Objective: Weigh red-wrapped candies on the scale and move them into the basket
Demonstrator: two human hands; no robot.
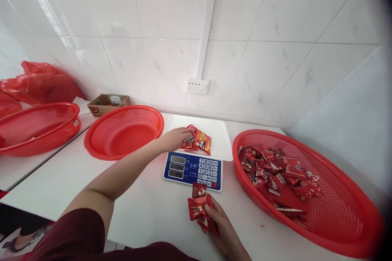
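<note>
My left hand point(174, 138) reaches over the white tray of a digital scale point(193, 169) and closes on small red snack packets point(196, 140) lying on that tray point(219, 138). My right hand point(222, 226) is near the table's front edge, just in front of the scale's blue keypad. It grips a bunch of red packets point(199, 206) that stick up out of its fingers.
A large red basket point(333, 228) at right holds several more red packets point(275, 171). An empty red basket point(124, 130) stands left of the scale, another red basket point(39, 126) farther left with red plastic bags point(39, 83) and a cardboard box point(107, 104) behind. A wall socket point(198, 85) sits above.
</note>
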